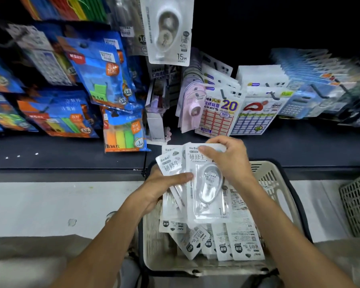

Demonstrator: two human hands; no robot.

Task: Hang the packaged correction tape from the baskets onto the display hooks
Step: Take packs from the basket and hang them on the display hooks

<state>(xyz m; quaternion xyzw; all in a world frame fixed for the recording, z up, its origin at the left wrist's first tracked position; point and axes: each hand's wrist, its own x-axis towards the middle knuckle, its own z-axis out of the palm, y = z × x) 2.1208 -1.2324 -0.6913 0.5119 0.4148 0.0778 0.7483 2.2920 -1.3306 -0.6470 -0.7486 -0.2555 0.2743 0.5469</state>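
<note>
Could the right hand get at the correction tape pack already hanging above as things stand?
Probably not right away. The right hand grips the front pack of the stack the left hand holds. Nothing stands between it and the hanging pack, but it would have to let go first.

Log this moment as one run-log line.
left hand: holds pack stack | right hand: grips top pack | basket: packs remain | hook pack: hanging

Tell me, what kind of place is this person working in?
Most likely a stationery shop aisle. Packaged goods hang on display hooks, such as a correction tape pack and sticker label sheets. Both hands hold more correction tape packs above a restocking basket.
</note>
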